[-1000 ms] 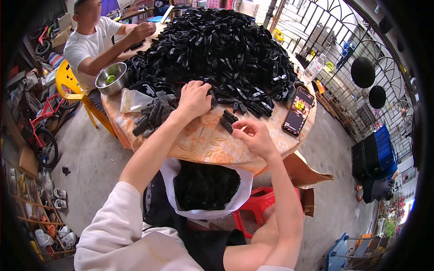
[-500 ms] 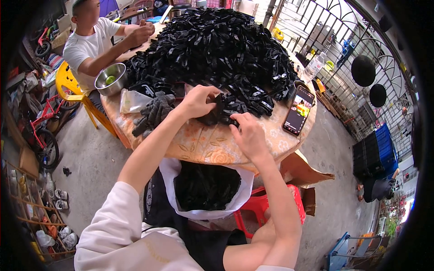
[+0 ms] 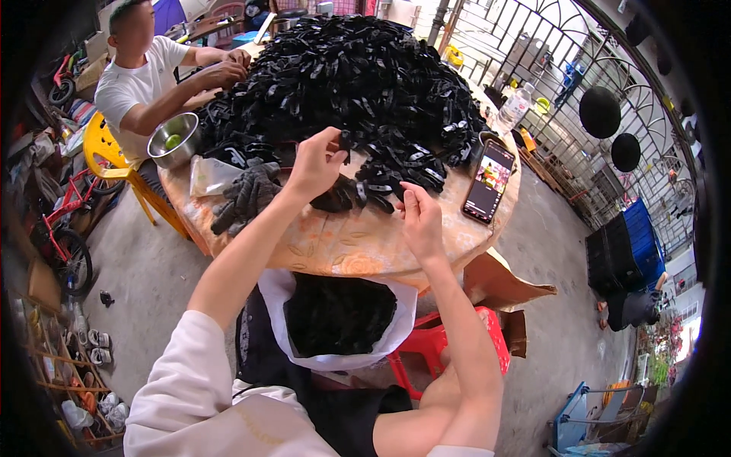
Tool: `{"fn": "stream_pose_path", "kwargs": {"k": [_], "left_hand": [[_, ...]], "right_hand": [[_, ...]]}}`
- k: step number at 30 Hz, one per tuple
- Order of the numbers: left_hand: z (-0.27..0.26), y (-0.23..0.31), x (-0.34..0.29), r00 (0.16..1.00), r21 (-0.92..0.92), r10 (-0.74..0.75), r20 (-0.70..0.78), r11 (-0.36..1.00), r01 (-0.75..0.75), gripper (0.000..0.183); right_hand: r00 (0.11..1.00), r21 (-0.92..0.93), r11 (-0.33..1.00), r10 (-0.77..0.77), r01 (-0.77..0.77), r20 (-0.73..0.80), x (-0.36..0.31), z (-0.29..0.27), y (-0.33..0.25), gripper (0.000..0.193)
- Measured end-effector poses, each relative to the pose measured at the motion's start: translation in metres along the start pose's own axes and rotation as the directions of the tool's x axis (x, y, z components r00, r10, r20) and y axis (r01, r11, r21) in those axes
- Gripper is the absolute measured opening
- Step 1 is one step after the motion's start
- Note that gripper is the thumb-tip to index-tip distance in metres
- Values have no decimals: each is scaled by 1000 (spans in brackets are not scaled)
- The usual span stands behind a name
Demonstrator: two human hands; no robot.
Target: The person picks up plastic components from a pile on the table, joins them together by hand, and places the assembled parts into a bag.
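A big heap of glossy black plastic pieces (image 3: 358, 76), narrow and clip-like, covers most of the round table. My left hand (image 3: 314, 166) is raised at the heap's near edge, thumb and fingers closed on a small black plastic piece (image 3: 346, 143). To its right, my right hand (image 3: 421, 225) hovers over the cloth with fingertips pinched together. Whatever is in that pinch is too small to make out. Between the hands lies a smaller cluster of black pieces (image 3: 381, 179). Below the table edge, a white sack (image 3: 276, 293) stands open with black pieces inside.
A phone (image 3: 488, 183) leans at the table's right side near a clear bottle (image 3: 515, 107). Dark grey gloves (image 3: 247, 194), a plastic bag (image 3: 213, 177) and a metal bowl (image 3: 173, 145) sit left. Another person (image 3: 145, 84) works at far left. A red stool (image 3: 426, 346) stands beneath.
My left hand has lifted off the table with a black piece in its fingers. My right hand has drawn its fingers into a pinch. The view has shifted slightly.
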State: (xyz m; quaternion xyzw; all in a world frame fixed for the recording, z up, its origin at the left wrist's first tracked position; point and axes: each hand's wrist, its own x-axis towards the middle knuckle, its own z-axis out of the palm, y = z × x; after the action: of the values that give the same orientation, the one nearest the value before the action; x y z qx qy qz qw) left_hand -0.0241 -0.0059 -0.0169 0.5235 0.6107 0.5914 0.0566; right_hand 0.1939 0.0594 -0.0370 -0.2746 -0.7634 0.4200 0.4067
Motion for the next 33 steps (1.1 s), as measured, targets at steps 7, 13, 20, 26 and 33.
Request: {"fn": "stream_pose_path", "kwargs": {"k": [7, 13, 20, 26, 33], "left_hand": [[3, 30, -4, 955, -520, -141, 260, 813, 262, 37], [10, 39, -10, 877, -504, -85, 472, 791, 348, 33], [21, 38, -19, 861, -442, -34, 508, 847, 294, 32], [21, 37, -18, 884, -474, -45, 465, 831, 291, 34], [16, 41, -16, 859, -386, -89, 504, 867, 316, 23]], "right_hand": [[972, 361, 903, 228, -235, 62, 3, -9, 5, 31], [991, 318, 939, 130, -130, 22, 3, -4, 6, 28], [997, 176, 984, 6, 7, -70, 1, 5, -1, 25], [992, 69, 994, -80, 87, -93, 3, 8, -2, 25], [968, -21, 969, -246, 245, -50, 2, 5, -12, 26]]}}
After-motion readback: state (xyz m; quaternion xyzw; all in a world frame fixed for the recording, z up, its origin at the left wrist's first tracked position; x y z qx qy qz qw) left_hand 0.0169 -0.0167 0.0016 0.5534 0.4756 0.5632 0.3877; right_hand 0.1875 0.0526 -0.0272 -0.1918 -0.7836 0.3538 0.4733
